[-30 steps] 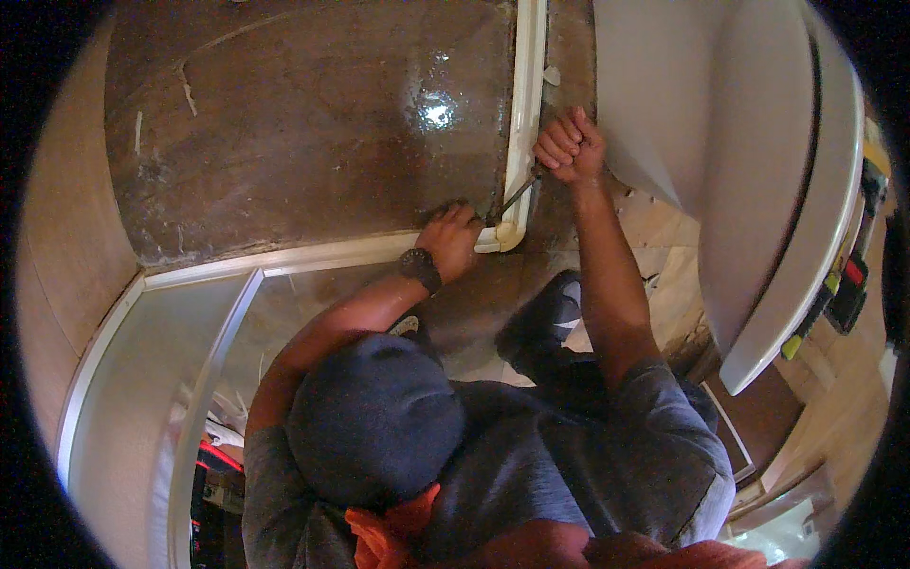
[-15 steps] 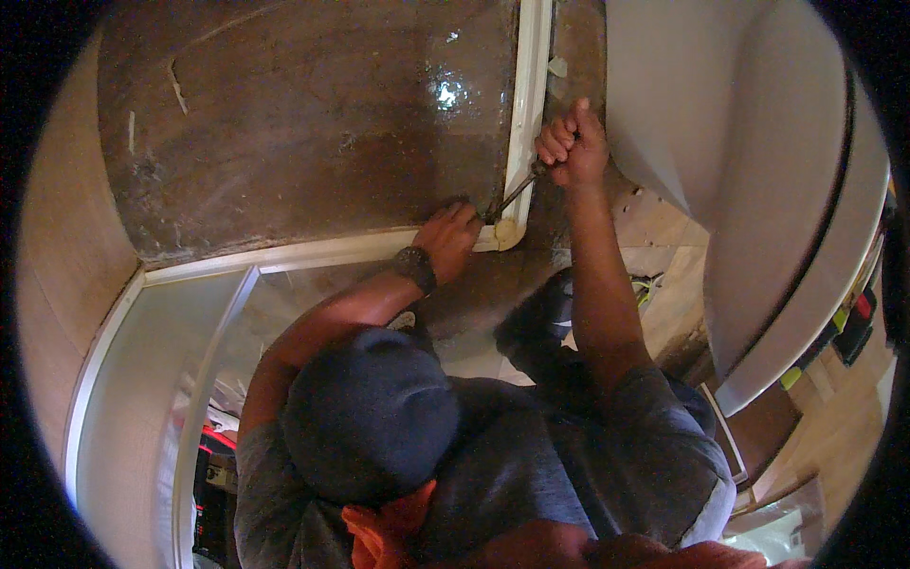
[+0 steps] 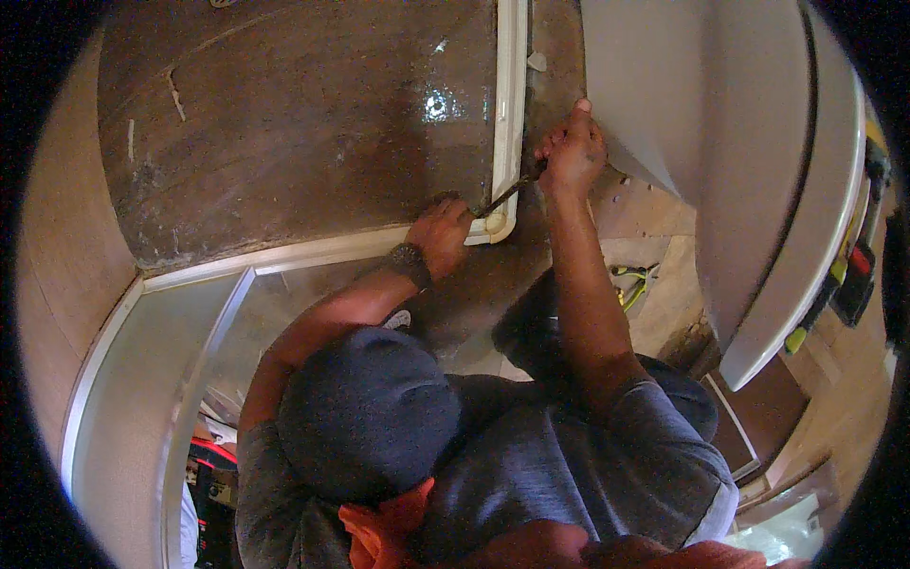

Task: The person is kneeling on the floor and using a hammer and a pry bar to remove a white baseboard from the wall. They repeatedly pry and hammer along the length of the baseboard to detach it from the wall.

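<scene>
My right hand (image 3: 573, 156) is closed round the end of a thin, dark-shafted tool (image 3: 502, 199) that looks like a screwdriver, its thumb pointing up and away. From there the shaft slants down to the left, across the white frame (image 3: 509, 95), to the frame's rounded corner (image 3: 494, 224). My left hand (image 3: 441, 232), with a dark band on the wrist, lies over the frame just left of that corner. Its fingers are bent together by the tool's tip; what they grip, if anything, is hidden.
A stained brown panel (image 3: 294, 123) lies inside the frame. Close on my right rises a large pale curved fixture (image 3: 749, 171). Yellow-green handled pliers (image 3: 633, 283) lie on the floor by my right forearm. A frosted panel (image 3: 142, 379) stands at the left.
My right hand has turned, showing more of its back, and the tool's shaft lies slightly flatter. My left hand stays by the corner. The whole view has shifted slightly.
</scene>
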Demonstrator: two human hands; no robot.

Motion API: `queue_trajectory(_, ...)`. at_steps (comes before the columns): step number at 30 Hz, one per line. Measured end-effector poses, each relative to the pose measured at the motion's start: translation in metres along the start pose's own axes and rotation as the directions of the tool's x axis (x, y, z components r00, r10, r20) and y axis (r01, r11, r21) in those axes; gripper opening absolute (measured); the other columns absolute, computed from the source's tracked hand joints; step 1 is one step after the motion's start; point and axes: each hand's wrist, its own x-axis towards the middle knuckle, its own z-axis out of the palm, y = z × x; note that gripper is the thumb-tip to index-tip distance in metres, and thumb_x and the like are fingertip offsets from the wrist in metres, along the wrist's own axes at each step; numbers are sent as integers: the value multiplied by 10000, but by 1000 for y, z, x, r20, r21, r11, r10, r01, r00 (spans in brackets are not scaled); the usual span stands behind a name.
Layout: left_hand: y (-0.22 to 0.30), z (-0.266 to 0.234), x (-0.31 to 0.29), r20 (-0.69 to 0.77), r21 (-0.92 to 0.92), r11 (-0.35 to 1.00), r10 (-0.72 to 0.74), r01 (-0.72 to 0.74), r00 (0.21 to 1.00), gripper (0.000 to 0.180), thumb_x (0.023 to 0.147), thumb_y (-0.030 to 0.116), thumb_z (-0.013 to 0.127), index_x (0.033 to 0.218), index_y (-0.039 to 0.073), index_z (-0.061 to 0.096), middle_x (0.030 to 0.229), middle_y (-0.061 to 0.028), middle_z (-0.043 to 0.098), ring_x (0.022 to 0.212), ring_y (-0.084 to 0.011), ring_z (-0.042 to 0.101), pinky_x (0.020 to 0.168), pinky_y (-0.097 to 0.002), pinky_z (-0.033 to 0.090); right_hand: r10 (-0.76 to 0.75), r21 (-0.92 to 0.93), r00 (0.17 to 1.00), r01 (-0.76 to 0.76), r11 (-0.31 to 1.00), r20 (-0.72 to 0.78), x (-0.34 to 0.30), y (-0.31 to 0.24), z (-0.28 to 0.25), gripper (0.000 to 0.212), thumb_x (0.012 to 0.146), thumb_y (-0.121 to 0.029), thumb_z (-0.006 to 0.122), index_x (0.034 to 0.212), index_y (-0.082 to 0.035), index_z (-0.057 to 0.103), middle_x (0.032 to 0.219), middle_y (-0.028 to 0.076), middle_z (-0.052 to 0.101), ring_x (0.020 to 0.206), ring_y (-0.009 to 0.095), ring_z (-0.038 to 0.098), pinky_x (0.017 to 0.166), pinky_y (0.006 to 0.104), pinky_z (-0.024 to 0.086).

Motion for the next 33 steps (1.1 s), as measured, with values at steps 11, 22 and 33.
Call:
queue_trajectory(11,0,-4,2,113,76,996,-52,44,992,553,666,212,819,1167,50,653,1323,-175,557,1262,-375,512,1069,-472,442,67,122,968,-99,988,240,-2,-9,-17,440,1006,-436,590,747,-131,407,558,-3,322,448,153,326,446,354,348)
queue_trajectory(22,-5,-6,-8,163,156,987,8,-34,987,537,728,193,770,1226,53,626,1281,-166,559,1193,-370,539,1000,-469,477,276,37,699,-397,917,660,21,-5,1,419,997,-430,606,742,-146,432,560,-9,361,478,148,383,521,340,383)
queue_trajectory(33,-4,-2,-5,131,158,987,22,-43,991,448,715,130,736,1139,48,619,1167,-129,575,1145,-334,561,973,-465,481,158,218,925,-242,945,345,-2,-10,-28,461,952,-439,662,710,-151,395,545,-4,350,433,153,342,446,338,329)
